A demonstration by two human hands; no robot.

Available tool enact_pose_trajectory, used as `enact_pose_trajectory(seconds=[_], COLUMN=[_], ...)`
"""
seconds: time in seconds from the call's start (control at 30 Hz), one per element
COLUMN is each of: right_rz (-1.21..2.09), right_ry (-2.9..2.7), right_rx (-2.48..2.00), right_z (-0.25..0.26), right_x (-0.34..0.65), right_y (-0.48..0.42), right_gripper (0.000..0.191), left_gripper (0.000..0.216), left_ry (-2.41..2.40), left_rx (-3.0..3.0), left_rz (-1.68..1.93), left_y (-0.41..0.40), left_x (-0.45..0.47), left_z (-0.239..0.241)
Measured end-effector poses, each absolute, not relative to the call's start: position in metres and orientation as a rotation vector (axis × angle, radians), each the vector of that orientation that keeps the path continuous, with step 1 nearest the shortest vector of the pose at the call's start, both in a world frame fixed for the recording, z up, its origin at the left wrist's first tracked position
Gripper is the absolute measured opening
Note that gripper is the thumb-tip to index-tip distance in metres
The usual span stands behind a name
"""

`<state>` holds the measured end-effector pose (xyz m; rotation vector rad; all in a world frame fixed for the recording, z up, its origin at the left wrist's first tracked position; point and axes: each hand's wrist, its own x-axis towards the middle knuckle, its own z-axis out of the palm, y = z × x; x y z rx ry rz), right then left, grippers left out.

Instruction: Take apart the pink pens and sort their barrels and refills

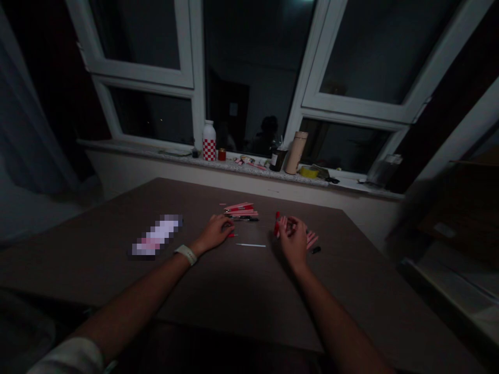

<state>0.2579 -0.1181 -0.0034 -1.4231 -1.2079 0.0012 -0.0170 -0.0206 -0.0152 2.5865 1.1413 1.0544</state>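
My left hand rests on the table with its fingers curled over a small red pen part, whose thin tip points right. A slim white pen refill lies between my hands. Beyond my left hand is a pile of pink and red pen barrels, with several black pen pieces along its near side. My right hand is closed, thumb and fingers drawn together above more pink barrels; what it pinches is hidden. Just left of its fingers are red pen pieces, and a black cap lies to its right.
A phone with a blurred screen lies on the left of the brown table. On the windowsill stand a checkered bottle, a small red jar, a dark cup, a tan flask and yellow tape. The room is dim.
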Motion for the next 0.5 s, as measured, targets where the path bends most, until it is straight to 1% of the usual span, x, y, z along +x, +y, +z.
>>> enact_pose_trajectory(seconds=[0.13,0.23,0.33,0.5], right_rz=[0.029,0.114,0.197,0.269], right_ry=[-1.401,-1.480,-1.504,-1.512], right_rx=[-1.477,-1.515,-1.555,-1.623], right_z=[-0.018,-0.027,-0.031,-0.031], right_x=[0.265,0.269,0.271,0.273], right_y=[-0.104,-0.098,-0.097,-0.098], right_gripper=[0.056,0.056,0.049,0.030], left_gripper=[0.017,0.016,0.016,0.019], left_ry=[1.153,1.129,1.109,1.122], left_rx=[2.581,2.571,2.580,2.612], left_rz=[1.026,1.020,0.989,0.937], left_y=[-0.024,-0.027,-0.030,-0.028], left_x=[-0.018,-0.016,-0.015,-0.019], left_z=[-0.018,-0.016,-0.015,-0.018])
